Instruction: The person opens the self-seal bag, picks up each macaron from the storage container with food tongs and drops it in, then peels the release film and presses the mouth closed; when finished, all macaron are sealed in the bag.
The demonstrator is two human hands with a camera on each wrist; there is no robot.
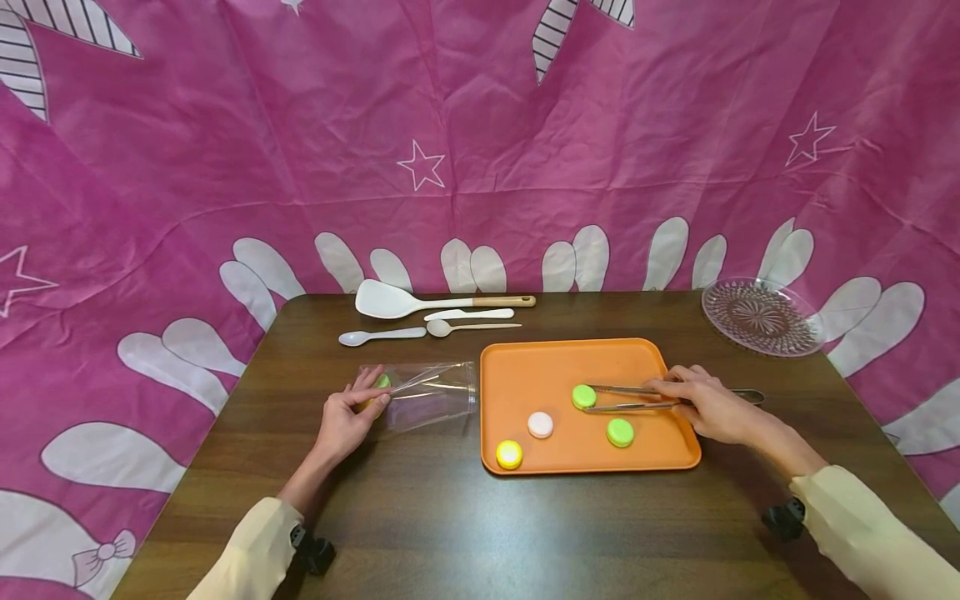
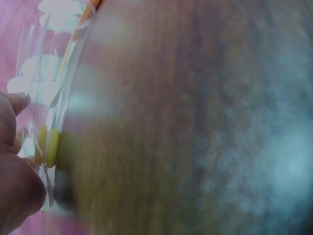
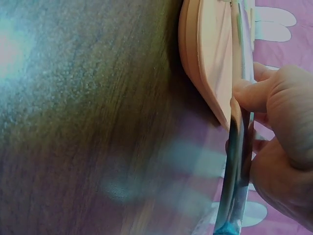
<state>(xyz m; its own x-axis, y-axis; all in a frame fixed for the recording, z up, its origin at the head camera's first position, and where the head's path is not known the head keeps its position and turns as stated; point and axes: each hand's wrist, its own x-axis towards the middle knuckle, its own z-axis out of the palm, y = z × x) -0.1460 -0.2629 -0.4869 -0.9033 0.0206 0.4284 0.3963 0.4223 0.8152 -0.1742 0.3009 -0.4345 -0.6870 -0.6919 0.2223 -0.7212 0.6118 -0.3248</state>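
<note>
My right hand (image 1: 705,403) grips metal tongs (image 1: 630,407) over the right side of an orange tray (image 1: 570,358). The tongs' tips stand on either side of a green macaron (image 1: 583,397). A second green macaron (image 1: 620,432), a pale pink macaron (image 1: 540,425) and a yellow macaron (image 1: 509,454) lie on the tray. Left of the tray, my left hand (image 1: 348,423) pinches a clear plastic bag (image 1: 431,398) lying on the table, its open end toward the tray. Inside the bag, yellow-green macarons (image 2: 53,148) show beside the fingers, partly hidden by them in the head view.
Behind the bag lie a white spatula with a wooden handle (image 1: 386,300), a white knife (image 1: 468,314), a wooden spoon (image 1: 442,328) and a white spoon (image 1: 356,338). A clear patterned plate (image 1: 761,317) sits at the back right corner of the dark wooden table (image 1: 450,533). A pink curtain (image 1: 480,108) hangs behind.
</note>
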